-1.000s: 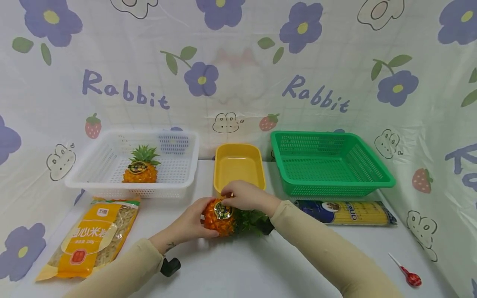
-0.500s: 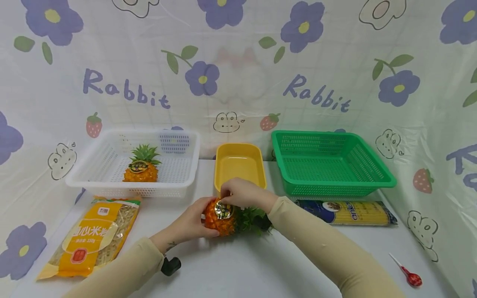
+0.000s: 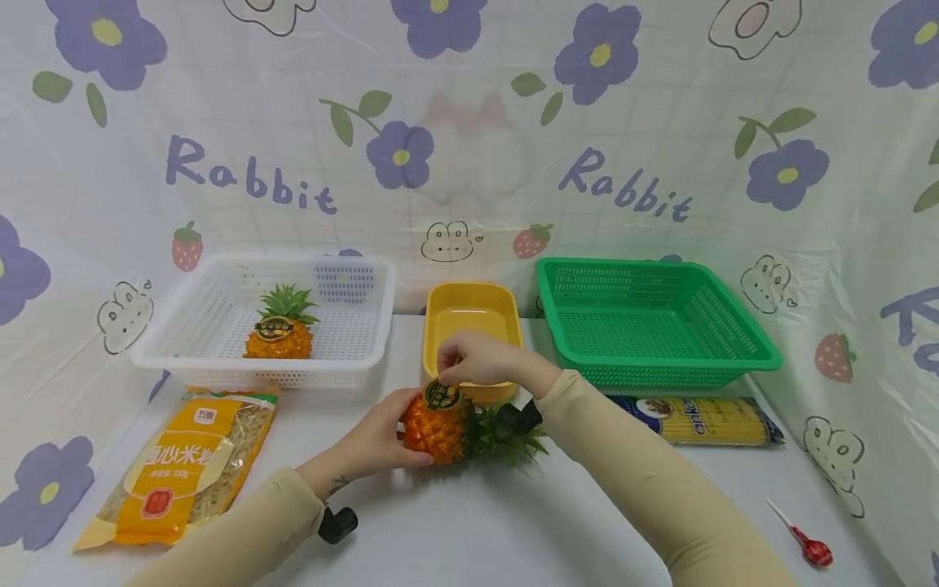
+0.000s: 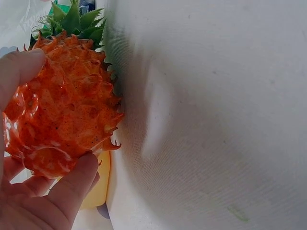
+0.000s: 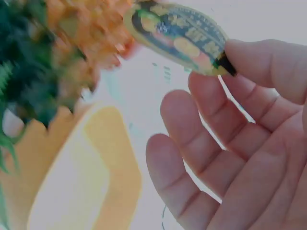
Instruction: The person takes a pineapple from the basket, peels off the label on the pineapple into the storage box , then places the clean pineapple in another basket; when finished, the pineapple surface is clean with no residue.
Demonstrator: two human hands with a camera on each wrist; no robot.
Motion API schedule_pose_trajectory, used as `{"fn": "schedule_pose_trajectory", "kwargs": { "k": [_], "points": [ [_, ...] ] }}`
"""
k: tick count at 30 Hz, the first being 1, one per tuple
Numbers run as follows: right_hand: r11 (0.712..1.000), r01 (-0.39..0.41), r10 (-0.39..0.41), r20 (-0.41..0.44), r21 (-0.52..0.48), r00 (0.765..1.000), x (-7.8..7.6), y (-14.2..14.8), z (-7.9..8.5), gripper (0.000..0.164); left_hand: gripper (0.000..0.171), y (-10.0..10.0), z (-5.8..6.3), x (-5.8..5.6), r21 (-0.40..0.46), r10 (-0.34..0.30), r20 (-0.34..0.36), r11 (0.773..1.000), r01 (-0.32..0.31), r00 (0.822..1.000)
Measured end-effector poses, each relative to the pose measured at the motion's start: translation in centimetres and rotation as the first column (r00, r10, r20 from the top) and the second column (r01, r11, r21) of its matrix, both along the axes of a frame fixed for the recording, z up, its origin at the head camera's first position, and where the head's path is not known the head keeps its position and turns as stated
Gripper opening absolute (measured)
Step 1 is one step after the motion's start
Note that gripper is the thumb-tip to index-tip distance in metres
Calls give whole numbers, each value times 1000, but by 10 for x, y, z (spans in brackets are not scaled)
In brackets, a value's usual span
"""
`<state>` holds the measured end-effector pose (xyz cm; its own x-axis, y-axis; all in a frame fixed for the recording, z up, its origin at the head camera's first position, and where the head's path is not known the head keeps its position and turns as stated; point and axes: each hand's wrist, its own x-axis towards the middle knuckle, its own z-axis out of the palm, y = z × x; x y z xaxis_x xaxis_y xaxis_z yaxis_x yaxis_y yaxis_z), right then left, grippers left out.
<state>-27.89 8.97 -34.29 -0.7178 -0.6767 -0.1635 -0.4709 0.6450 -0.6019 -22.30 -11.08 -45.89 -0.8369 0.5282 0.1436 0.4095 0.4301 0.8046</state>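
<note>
An orange pineapple (image 3: 438, 434) lies on its side on the white table, its green crown (image 3: 506, 432) pointing right. My left hand (image 3: 370, 436) grips it from the left; in the left wrist view the thumb and fingers curl round the spiky orange body (image 4: 62, 110). Between thumb and forefinger, my right hand (image 3: 487, 359) pinches the edge of an oval black-and-gold sticker (image 5: 180, 38). Most of that sticker stands away from the skin in the right wrist view, its far end overlapping the pineapple. The other right fingers are loosely bent.
Behind the hands stands a yellow tub (image 3: 473, 297). A white basket (image 3: 352, 367) holding another pineapple (image 3: 280, 336) is back left, a green basket (image 3: 660, 367) back right. Noodles (image 3: 183, 465) lie left; spaghetti (image 3: 697, 420) and a lollipop (image 3: 814, 550) lie right.
My right hand has risen slightly away from the pineapple, lifting the sticker, which earlier lay flat and shiny on the fruit. My left hand keeps its hold. More of the crown shows.
</note>
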Motion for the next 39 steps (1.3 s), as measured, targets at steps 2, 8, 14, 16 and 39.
{"fn": "schedule_pose_trajectory", "kwargs": {
  "k": [2,8,14,16,39],
  "points": [
    [999,39,-39,-11,-13,999,-7,2,2,11,84,0,0,0,6,4,18,1000,-4,1000],
    [972,233,-229,-81,41,970,-33,11,3,10,84,0,0,0,-31,24,25,999,-23,999],
    [937,303,-287,-113,172,951,-54,19,-8,8,85,1,0,1,-36,30,-18,999,-30,999],
    [935,294,-276,-113,198,954,-59,20,-13,10,85,1,-1,2,-34,31,-35,999,-32,999],
    [940,141,-154,19,311,988,-66,23,-56,19,84,-1,-2,3,-54,47,-54,997,-49,997]
  ]
}}
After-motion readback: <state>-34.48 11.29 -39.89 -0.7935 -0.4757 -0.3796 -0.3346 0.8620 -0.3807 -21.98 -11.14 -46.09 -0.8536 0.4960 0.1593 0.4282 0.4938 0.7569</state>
